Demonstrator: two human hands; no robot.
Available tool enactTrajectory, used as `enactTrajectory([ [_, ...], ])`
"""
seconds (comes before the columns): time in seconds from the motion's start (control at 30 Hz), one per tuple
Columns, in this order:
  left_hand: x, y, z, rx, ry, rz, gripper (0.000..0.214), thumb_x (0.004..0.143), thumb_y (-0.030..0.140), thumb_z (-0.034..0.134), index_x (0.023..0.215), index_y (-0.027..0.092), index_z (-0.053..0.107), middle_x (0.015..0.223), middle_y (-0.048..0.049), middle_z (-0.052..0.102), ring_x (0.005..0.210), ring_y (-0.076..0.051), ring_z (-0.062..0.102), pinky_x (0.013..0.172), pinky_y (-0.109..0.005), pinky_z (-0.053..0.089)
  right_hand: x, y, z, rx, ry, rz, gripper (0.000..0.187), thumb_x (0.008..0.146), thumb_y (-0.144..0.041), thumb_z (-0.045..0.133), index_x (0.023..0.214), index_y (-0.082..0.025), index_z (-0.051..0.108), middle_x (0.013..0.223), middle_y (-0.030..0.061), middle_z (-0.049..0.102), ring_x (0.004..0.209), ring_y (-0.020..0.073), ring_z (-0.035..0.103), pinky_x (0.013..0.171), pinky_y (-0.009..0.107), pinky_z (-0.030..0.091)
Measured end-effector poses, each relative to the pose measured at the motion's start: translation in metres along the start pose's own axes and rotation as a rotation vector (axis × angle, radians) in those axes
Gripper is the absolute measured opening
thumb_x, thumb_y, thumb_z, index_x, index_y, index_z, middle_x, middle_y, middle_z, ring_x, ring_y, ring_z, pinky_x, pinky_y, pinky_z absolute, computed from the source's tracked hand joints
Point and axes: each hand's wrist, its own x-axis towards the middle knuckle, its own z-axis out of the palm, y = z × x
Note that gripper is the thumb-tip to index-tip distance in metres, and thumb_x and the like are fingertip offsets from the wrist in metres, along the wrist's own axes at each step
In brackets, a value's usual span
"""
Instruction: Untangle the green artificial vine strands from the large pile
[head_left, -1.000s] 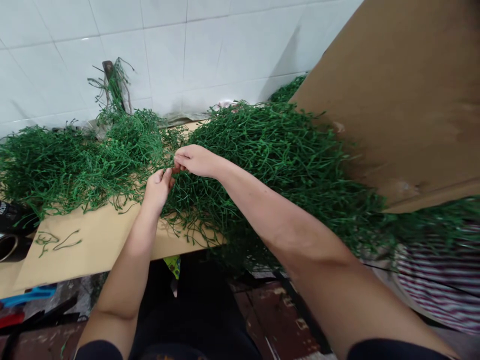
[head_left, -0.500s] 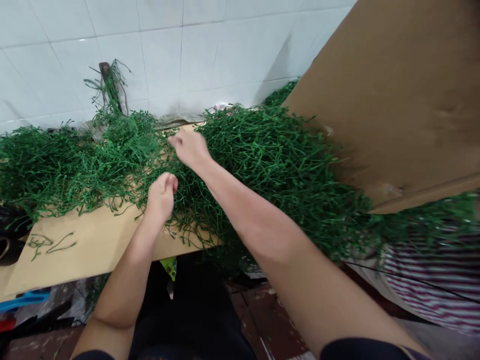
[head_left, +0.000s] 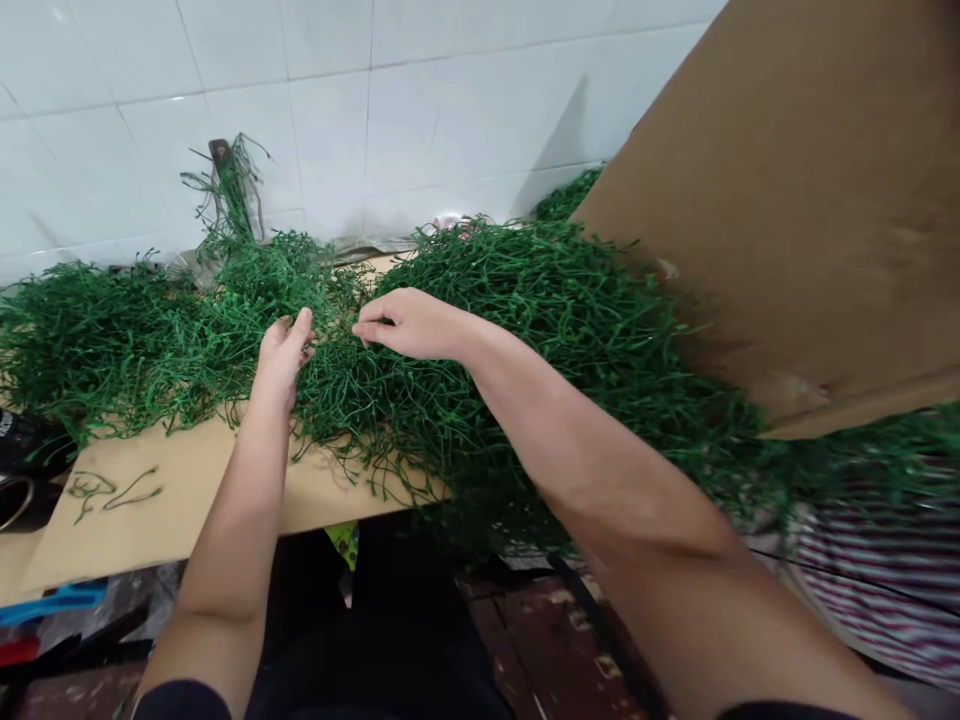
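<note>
Thin green stems with small knobbed tips, like artificial greenery, lie in a large tangled pile (head_left: 525, 320) at the middle and right. A looser heap of green stems (head_left: 172, 330) spreads to the left. My left hand (head_left: 281, 355) is at the near edge of the loose heap, thumb raised and apart from the curled fingers, with nothing plainly held. My right hand (head_left: 409, 322) hovers over the stems between the heaps, thumb and fingertips pinched together; whatever is between them is too small to make out.
A cardboard sheet (head_left: 187, 490) lies beneath the stems, with a few loose stems (head_left: 112, 492) near its left corner. A large cardboard panel (head_left: 810, 220) leans at right. White tiled wall (head_left: 450, 110) stands behind. Blue-handled tool (head_left: 56, 603) and black roll (head_left: 22, 500) are lower left.
My left hand has moved left and up, and its thumb has come away from the fingers. My right hand has moved slightly down and right, fingertips pinched.
</note>
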Motion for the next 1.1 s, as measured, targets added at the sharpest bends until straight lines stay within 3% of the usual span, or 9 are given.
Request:
enactTrajectory([
  [0.1, 0.003, -0.004, 0.006, -0.137, -0.135, -0.195, 0.036, 0.07, 0.044, 0.069, 0.082, 0.016, 0.05, 0.066, 0.0024, 0.054, 0.056, -0.005, 0.052, 0.048, -0.015, 0.036, -0.004, 0.002, 0.001, -0.043, -0.108, -0.003, 0.026, 0.087, -0.025, 0.044, 0.065, -0.014, 0.052, 0.06, -0.0017, 0.047, 0.058, 0.0078, 0.038, 0.063, 0.023, 0.028],
  [0.17, 0.001, -0.008, 0.008, -0.137, -0.205, -0.199, 0.029, 0.072, 0.038, 0.068, 0.079, 0.015, 0.052, 0.058, 0.0057, 0.046, 0.045, -0.003, 0.041, 0.042, -0.014, 0.028, -0.003, 0.004, 0.001, -0.067, -0.17, 0.058, 0.028, 0.088, -0.03, 0.045, 0.065, -0.015, 0.049, 0.06, -0.0012, 0.047, 0.057, 0.008, 0.037, 0.06, 0.024, 0.027],
  [0.4, -0.018, -0.017, 0.019, 0.133, -0.284, 0.07, 0.024, 0.082, 0.026, 0.053, 0.061, 0.016, 0.047, 0.05, 0.0053, 0.036, 0.046, -0.006, 0.029, 0.045, -0.018, 0.023, 0.027, 0.013, 0.002, -0.017, 0.042, 0.291, 0.041, 0.086, -0.052, 0.043, 0.067, -0.016, 0.048, 0.067, 0.0048, 0.05, 0.062, 0.0124, 0.043, 0.061, 0.027, 0.032],
  [0.57, -0.031, -0.018, 0.023, 0.399, -0.336, 0.257, 0.023, 0.083, 0.019, 0.048, 0.06, 0.018, 0.047, 0.055, 0.0029, 0.039, 0.054, -0.01, 0.034, 0.056, -0.022, 0.029, 0.055, 0.011, 0.014, 0.164, -0.098, 0.312, 0.037, 0.088, -0.042, 0.044, 0.064, -0.015, 0.052, 0.06, 0.0039, 0.052, 0.054, 0.011, 0.045, 0.06, 0.027, 0.036],
  [0.67, -0.036, -0.015, 0.022, 0.553, -0.315, 0.412, 0.024, 0.082, 0.018, 0.047, 0.058, 0.018, 0.047, 0.06, 0.0002, 0.043, 0.065, -0.014, 0.041, 0.067, -0.026, 0.033, 0.059, 0.003, 0.016, 0.111, -0.132, 0.289, 0.032, 0.084, -0.037, 0.053, 0.064, -0.013, 0.056, 0.052, 0.0015, 0.046, 0.052, 0.0106, 0.042, 0.057, 0.027, 0.034],
  [0.8, -0.052, -0.006, 0.021, 0.637, -0.302, 0.494, 0.027, 0.082, 0.015, 0.045, 0.055, 0.019, 0.043, 0.062, -0.0019, 0.046, 0.067, -0.016, 0.043, 0.07, -0.029, 0.034, 0.062, 0.009, 0.01, 0.042, 0.1, 0.265, 0.026, 0.088, -0.025, 0.041, 0.082, -0.009, 0.061, 0.065, 0.0028, 0.049, 0.062, 0.0097, 0.041, 0.062, 0.024, 0.033],
  [0.93, -0.07, 0.0, 0.022, 0.647, -0.547, 0.544, 0.026, 0.081, 0.015, 0.046, 0.055, 0.019, 0.044, 0.06, -0.0012, 0.047, 0.064, -0.015, 0.043, 0.068, -0.028, 0.035, 0.065, 0.033, 0.002, 0.011, 0.326, 0.43, 0.034, 0.092, -0.021, 0.029, 0.084, -0.008, 0.059, 0.072, 0.0064, 0.051, 0.065, 0.0118, 0.042, 0.065, 0.027, 0.034],
  [1.0, -0.067, 0.001, 0.021, 0.591, -0.494, 0.516, 0.022, 0.083, 0.019, 0.047, 0.06, 0.019, 0.049, 0.064, -0.001, 0.05, 0.066, -0.014, 0.045, 0.07, -0.027, 0.037, 0.061, 0.037, 0.002, 0.068, 0.307, 0.384, 0.032, 0.092, -0.024, 0.034, 0.076, -0.011, 0.059, 0.065, 0.0039, 0.049, 0.061, 0.0111, 0.042, 0.064, 0.026, 0.035],
  [1.1, -0.047, 0.001, 0.017, 0.353, -0.202, 0.305, 0.004, 0.081, 0.022, 0.053, 0.079, 0.018, 0.053, 0.075, -0.0005, 0.054, 0.071, -0.012, 0.05, 0.069, -0.023, 0.04, 0.048, 0.028, 0.004, 0.216, 0.132, 0.228, 0.03, 0.092, -0.026, 0.035, 0.076, -0.013, 0.058, 0.061, 0.001, 0.048, 0.054, 0.0083, 0.04, 0.059, 0.024, 0.036],
])
